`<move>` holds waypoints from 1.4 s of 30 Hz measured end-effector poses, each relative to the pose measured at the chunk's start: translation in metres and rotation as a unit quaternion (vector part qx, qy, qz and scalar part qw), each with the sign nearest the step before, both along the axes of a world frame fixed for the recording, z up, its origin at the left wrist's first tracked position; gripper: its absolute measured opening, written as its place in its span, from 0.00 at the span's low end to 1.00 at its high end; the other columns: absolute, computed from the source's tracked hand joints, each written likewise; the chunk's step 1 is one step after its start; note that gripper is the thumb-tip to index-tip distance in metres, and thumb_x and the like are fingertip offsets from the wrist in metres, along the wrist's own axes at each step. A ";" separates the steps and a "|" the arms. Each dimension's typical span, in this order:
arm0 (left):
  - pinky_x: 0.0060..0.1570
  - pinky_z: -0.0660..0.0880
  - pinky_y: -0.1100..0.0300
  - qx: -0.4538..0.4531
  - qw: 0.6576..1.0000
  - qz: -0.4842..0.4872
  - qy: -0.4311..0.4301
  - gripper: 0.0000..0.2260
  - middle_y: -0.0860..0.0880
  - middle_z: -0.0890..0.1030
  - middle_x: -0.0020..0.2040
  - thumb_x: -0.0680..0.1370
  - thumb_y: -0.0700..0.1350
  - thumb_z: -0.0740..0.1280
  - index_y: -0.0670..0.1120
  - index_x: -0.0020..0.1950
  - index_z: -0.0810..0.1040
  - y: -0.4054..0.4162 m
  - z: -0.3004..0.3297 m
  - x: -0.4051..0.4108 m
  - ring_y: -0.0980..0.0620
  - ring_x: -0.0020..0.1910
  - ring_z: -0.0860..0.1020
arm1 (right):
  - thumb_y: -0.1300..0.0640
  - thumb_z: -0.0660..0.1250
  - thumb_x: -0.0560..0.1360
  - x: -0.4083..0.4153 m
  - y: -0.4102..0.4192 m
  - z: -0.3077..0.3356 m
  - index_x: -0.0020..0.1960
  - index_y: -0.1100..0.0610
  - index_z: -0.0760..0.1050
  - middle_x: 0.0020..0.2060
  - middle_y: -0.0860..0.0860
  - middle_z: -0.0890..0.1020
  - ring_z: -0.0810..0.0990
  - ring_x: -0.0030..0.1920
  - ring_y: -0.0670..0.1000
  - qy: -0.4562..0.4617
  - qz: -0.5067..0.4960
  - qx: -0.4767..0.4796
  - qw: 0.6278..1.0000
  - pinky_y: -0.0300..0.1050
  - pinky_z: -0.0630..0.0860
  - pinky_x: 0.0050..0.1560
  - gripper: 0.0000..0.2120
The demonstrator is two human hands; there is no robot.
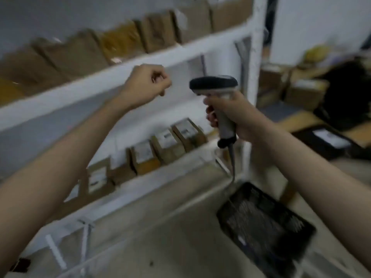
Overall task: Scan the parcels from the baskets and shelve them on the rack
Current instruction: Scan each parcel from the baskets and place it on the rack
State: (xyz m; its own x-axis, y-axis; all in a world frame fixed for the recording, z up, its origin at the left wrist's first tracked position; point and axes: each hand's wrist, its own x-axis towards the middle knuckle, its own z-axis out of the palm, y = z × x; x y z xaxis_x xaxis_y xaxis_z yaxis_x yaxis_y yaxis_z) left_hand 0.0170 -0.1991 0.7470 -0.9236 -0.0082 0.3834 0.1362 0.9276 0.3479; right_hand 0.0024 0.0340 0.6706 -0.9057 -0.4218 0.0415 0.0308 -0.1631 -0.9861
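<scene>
The view is blurred by motion. A white metal rack (84, 91) fills the left and centre. Brown cardboard parcels (124, 42) stand in a row on its upper shelf, and more labelled parcels (166, 145) line the lower shelf. My left hand (147, 85) is raised in front of the upper shelf edge, fingers curled into a fist with nothing in it. My right hand (230, 115) grips the handle of a grey and black barcode scanner (214, 87), whose cable hangs down. A black mesh basket (263, 223) sits on the floor at lower right, and its inside looks dark.
Cardboard boxes (301, 91) are piled on the floor at the right behind the rack's upright post (256, 57). A dark parcel with a white label (325, 139) lies at the right. Concrete floor (160, 237) spreads below the rack.
</scene>
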 end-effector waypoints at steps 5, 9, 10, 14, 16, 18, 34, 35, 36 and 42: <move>0.33 0.67 0.75 -0.003 0.985 -0.098 -0.142 0.05 0.53 0.82 0.35 0.80 0.46 0.68 0.48 0.47 0.82 0.069 -0.117 -0.026 0.65 0.31 0.76 | 0.63 0.68 0.78 0.029 0.063 -0.087 0.50 0.62 0.78 0.30 0.53 0.77 0.74 0.26 0.49 -0.096 -0.102 0.037 0.989 0.42 0.74 0.26 0.03; 0.34 0.69 0.66 0.003 0.953 -0.168 -0.254 0.06 0.56 0.81 0.36 0.80 0.50 0.68 0.51 0.45 0.81 0.127 -0.218 -0.033 0.65 0.33 0.77 | 0.62 0.68 0.78 0.063 0.111 -0.163 0.45 0.60 0.77 0.32 0.54 0.78 0.76 0.29 0.50 -0.195 -0.176 0.072 0.962 0.41 0.76 0.29 0.04; 0.35 0.70 0.63 0.003 0.942 -0.183 -0.280 0.06 0.55 0.81 0.37 0.80 0.50 0.67 0.50 0.45 0.81 0.142 -0.244 -0.031 0.63 0.35 0.77 | 0.62 0.68 0.78 0.073 0.122 -0.182 0.43 0.60 0.77 0.32 0.54 0.78 0.76 0.29 0.49 -0.219 -0.188 0.075 0.954 0.41 0.76 0.29 0.05; 0.40 0.73 0.62 -0.003 0.907 -0.226 -0.355 0.06 0.49 0.83 0.40 0.79 0.47 0.68 0.46 0.47 0.83 0.199 -0.344 -0.013 0.55 0.38 0.78 | 0.61 0.68 0.80 0.115 0.157 -0.260 0.46 0.61 0.76 0.32 0.54 0.78 0.77 0.28 0.50 -0.303 -0.249 0.055 0.918 0.42 0.76 0.30 0.04; 0.39 0.74 0.62 0.001 0.874 -0.256 -0.413 0.07 0.51 0.84 0.38 0.79 0.47 0.67 0.46 0.47 0.83 0.228 -0.390 0.006 0.59 0.38 0.79 | 0.61 0.68 0.80 0.142 0.170 -0.301 0.46 0.61 0.77 0.29 0.52 0.78 0.76 0.27 0.49 -0.336 -0.288 0.044 0.896 0.41 0.76 0.29 0.05; 0.38 0.72 0.67 -0.002 0.842 -0.275 -0.465 0.06 0.55 0.83 0.36 0.78 0.48 0.67 0.47 0.48 0.83 0.255 -0.431 0.026 0.66 0.38 0.79 | 0.63 0.67 0.79 0.170 0.184 -0.338 0.45 0.60 0.76 0.29 0.52 0.77 0.75 0.26 0.49 -0.370 -0.322 0.026 0.871 0.41 0.74 0.28 0.05; 0.51 0.78 0.53 -0.111 0.672 -0.379 -0.626 0.05 0.51 0.82 0.40 0.81 0.45 0.66 0.48 0.48 0.81 0.451 -0.606 0.148 0.51 0.43 0.80 | 0.60 0.67 0.80 0.329 0.323 -0.495 0.47 0.59 0.76 0.34 0.53 0.78 0.76 0.29 0.49 -0.485 -0.588 -0.064 0.644 0.44 0.76 0.33 0.03; 0.52 0.79 0.52 -0.120 0.668 -0.389 -0.623 0.05 0.52 0.82 0.40 0.81 0.45 0.66 0.48 0.48 0.82 0.464 -0.615 0.152 0.50 0.44 0.81 | 0.60 0.67 0.80 0.336 0.332 -0.504 0.48 0.60 0.77 0.35 0.54 0.78 0.76 0.31 0.50 -0.489 -0.600 -0.076 0.628 0.45 0.76 0.35 0.03; 0.52 0.79 0.52 -0.127 0.666 -0.397 -0.619 0.05 0.51 0.83 0.40 0.81 0.45 0.67 0.47 0.49 0.82 0.477 -0.625 0.156 0.50 0.46 0.81 | 0.60 0.67 0.80 0.341 0.341 -0.513 0.50 0.60 0.76 0.35 0.55 0.78 0.76 0.32 0.51 -0.493 -0.614 -0.090 0.610 0.46 0.76 0.36 0.03; 0.49 0.74 0.59 -0.153 0.657 -0.431 -0.600 0.07 0.50 0.84 0.50 0.81 0.46 0.66 0.45 0.52 0.83 0.549 -0.690 0.176 0.52 0.51 0.79 | 0.62 0.67 0.79 0.371 0.384 -0.576 0.53 0.60 0.77 0.35 0.53 0.78 0.75 0.29 0.48 -0.501 -0.676 -0.171 0.512 0.42 0.76 0.32 0.03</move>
